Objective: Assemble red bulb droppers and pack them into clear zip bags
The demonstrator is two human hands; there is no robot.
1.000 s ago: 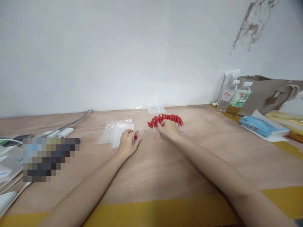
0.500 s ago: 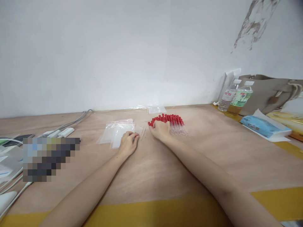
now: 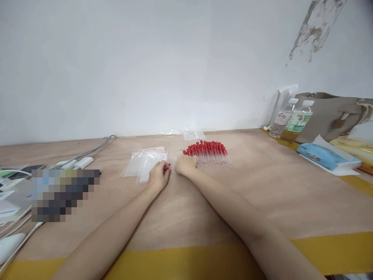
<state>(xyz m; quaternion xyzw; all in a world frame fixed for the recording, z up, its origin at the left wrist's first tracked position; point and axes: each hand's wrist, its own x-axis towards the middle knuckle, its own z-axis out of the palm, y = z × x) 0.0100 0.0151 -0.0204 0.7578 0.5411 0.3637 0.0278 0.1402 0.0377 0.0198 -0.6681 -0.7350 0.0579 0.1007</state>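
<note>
Fingers curled, my left hand (image 3: 158, 176) holds a red-topped dropper (image 3: 166, 168); only its red end shows between thumb and fingers. Under and behind that hand lie clear plastic zip bags (image 3: 145, 162), overlapping in a small pile. My right hand (image 3: 185, 165) is closed just to the right, knuckles up, and its fingertips and anything in them are hidden. Beyond it, partly covered by it, is a row of droppers (image 3: 211, 151) with red rubber tops pointing to the wall and thin clear stems pointing toward me.
More clear bags (image 3: 194, 135) lie by the wall. At right stand two bottles (image 3: 297, 120), a grey bag (image 3: 323, 112) and a blue tissue pack (image 3: 326, 155). Cables (image 3: 96, 147), white plugs (image 3: 84, 162) and a blurred-out item (image 3: 62, 196) occupy the left side.
My right hand has moved left and slightly nearer, from the dropper row toward my left hand. A red dropper top now shows in my left fingers. The bags stay put.
</note>
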